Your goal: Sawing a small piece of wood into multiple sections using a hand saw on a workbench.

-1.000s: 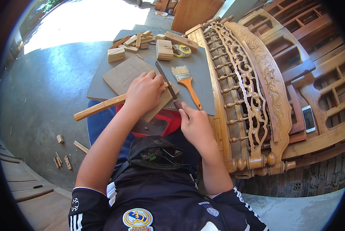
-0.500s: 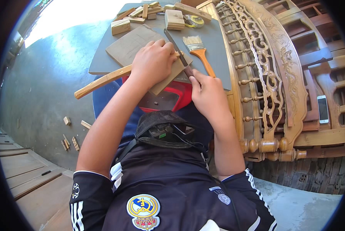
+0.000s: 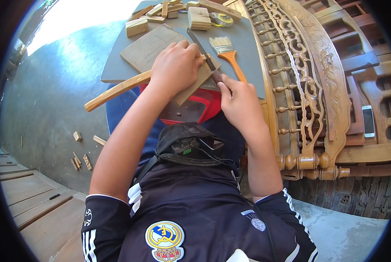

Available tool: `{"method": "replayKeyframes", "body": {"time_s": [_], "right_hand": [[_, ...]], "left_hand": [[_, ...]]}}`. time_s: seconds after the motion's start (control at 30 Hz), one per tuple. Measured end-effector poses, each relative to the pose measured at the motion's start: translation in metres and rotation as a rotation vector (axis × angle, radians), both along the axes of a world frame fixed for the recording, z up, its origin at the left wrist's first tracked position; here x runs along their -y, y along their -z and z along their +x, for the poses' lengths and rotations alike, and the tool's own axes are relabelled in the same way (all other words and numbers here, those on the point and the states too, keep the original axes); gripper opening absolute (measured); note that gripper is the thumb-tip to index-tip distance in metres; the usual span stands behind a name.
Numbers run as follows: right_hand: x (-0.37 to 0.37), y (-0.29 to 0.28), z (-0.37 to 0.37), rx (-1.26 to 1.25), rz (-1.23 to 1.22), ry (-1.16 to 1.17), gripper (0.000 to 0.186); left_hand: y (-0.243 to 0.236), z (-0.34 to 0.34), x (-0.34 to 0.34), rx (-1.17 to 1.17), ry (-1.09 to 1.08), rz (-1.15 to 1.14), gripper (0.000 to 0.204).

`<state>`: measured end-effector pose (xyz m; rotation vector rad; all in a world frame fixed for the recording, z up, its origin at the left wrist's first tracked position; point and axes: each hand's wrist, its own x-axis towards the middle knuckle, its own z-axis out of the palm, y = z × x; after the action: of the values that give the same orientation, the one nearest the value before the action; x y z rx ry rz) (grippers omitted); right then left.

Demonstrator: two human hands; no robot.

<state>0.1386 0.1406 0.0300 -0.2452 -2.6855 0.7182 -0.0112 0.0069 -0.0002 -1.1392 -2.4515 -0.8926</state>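
Observation:
My left hand [image 3: 173, 65] is closed round a long pale wooden stick [image 3: 114, 89], pressing over a flat board [image 3: 143, 48] on the grey tabletop [image 3: 117, 70]. The stick's outer end sticks out leftward past the table edge. My right hand [image 3: 239, 102] grips the wooden handle of a long, narrow dark file [image 3: 196, 41], whose blade lies across the stick's far end beside my left fingers; whether they touch is unclear. An orange-handled paintbrush [image 3: 233, 64] lies to the right. Wood blocks [image 3: 199, 17] and a yellow tape measure [image 3: 222, 20] sit behind the board.
A red plastic piece [image 3: 206, 105] shows below the board, a mesh pouch [image 3: 178, 142] at my waist. Carved wooden furniture panels [image 3: 317, 78] stand along the right, a white phone [image 3: 368, 121] on them. Wood offcuts [image 3: 87, 161] lie on the floor at left, near wooden panels [image 3: 27, 196].
The view has shifted, so table and hands appear higher in the frame. The stick's outer end has swung slightly nearer to me. Both hands keep their grips.

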Motion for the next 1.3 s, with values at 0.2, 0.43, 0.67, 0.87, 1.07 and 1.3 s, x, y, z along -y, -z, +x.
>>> {"method": "replayKeyframes", "body": {"time_s": [0.2, 0.43, 0.67, 0.87, 1.07, 1.3], "right_hand": [[0.015, -0.017, 0.082, 0.101, -0.142, 0.123, 0.02], [0.001, -0.002, 0.008, 0.027, -0.044, 0.017, 0.016], [0.014, -0.002, 0.074, 0.023, -0.092, 0.088, 0.018], [0.005, -0.006, 0.025, 0.044, -0.121, 0.034, 0.017], [0.007, 0.007, 0.028, 0.01, -0.054, 0.043, 0.018], [0.005, -0.009, 0.059, 0.092, -0.128, 0.119, 0.022]], "left_hand": [[0.003, 0.0, -0.007, -0.029, 0.004, -0.01, 0.015], [-0.002, 0.001, -0.001, -0.021, 0.007, 0.003, 0.015], [-0.002, 0.003, -0.005, -0.01, -0.03, 0.007, 0.016], [0.0, -0.002, 0.001, -0.021, 0.008, 0.006, 0.016], [-0.003, 0.004, -0.003, -0.003, -0.035, -0.007, 0.016], [-0.001, -0.001, -0.001, -0.012, -0.001, 0.004, 0.015]]}}
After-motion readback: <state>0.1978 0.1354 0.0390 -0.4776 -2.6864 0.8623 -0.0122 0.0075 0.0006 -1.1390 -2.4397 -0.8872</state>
